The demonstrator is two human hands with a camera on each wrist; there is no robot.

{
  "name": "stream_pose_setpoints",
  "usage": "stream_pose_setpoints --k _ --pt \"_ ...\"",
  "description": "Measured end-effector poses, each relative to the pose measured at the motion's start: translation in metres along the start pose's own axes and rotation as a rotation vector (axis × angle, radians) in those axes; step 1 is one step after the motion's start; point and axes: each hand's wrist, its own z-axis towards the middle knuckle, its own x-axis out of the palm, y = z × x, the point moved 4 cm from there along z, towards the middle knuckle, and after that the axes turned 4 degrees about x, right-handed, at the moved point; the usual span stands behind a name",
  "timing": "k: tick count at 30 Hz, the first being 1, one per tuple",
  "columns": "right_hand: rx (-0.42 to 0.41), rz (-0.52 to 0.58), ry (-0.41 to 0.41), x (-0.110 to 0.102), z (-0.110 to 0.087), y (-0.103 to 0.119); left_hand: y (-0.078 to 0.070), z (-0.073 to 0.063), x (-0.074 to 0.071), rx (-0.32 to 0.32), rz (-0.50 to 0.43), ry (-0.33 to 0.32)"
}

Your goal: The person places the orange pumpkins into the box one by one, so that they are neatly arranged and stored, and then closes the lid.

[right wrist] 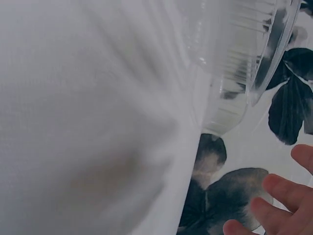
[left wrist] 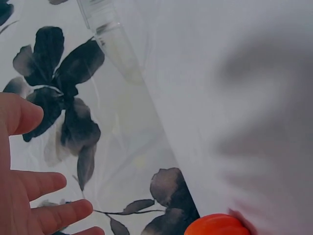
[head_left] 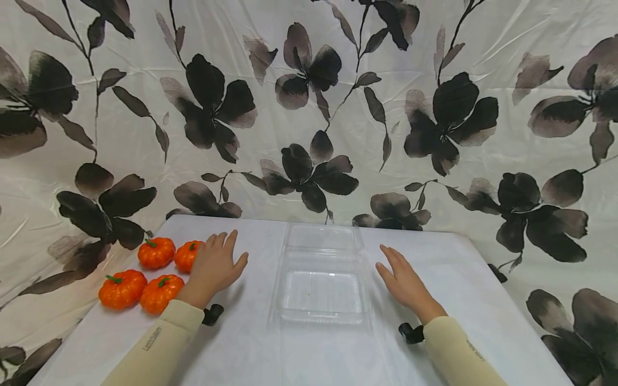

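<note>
My left hand (head_left: 214, 268) hovers with spread fingers beside a cluster of several small orange pumpkins (head_left: 122, 289) with green stems at the left of the table. It overlaps the edge of one pumpkin (head_left: 185, 256) in the head view and holds nothing. In the left wrist view part of an orange pumpkin (left wrist: 217, 225) shows at the bottom. A clear plastic clamshell container (head_left: 322, 317) lies with its lid raised at the middle. To its right is my right hand (head_left: 405, 281), fingers extended and nothing in them. The container's ribbed wall (right wrist: 244, 44) appears in the right wrist view.
A white cloth covers the table (head_left: 483, 321). Behind it hangs a pale curtain (head_left: 376, 203) with a dark flower print. A small black device (head_left: 212, 314) sits at the left wrist and another black device (head_left: 411, 333) at the right.
</note>
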Motion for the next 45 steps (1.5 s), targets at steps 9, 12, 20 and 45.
stream_pose_setpoints --k 9,12,20,45 --pt "0.035 0.010 0.032 0.009 -0.005 0.001 0.010 -0.015 -0.004 -0.018 -0.013 -0.068" --pt "0.041 0.017 0.038 0.013 -0.007 0.001 0.014 -0.018 -0.005 -0.028 -0.011 -0.075" --pt "0.017 0.099 0.050 0.020 -0.010 0.001 0.026 -0.028 -0.004 -0.043 -0.006 -0.098" --pt "0.055 0.258 0.100 0.037 -0.012 0.008 0.062 -0.055 -0.009 -0.161 -0.083 -0.106"
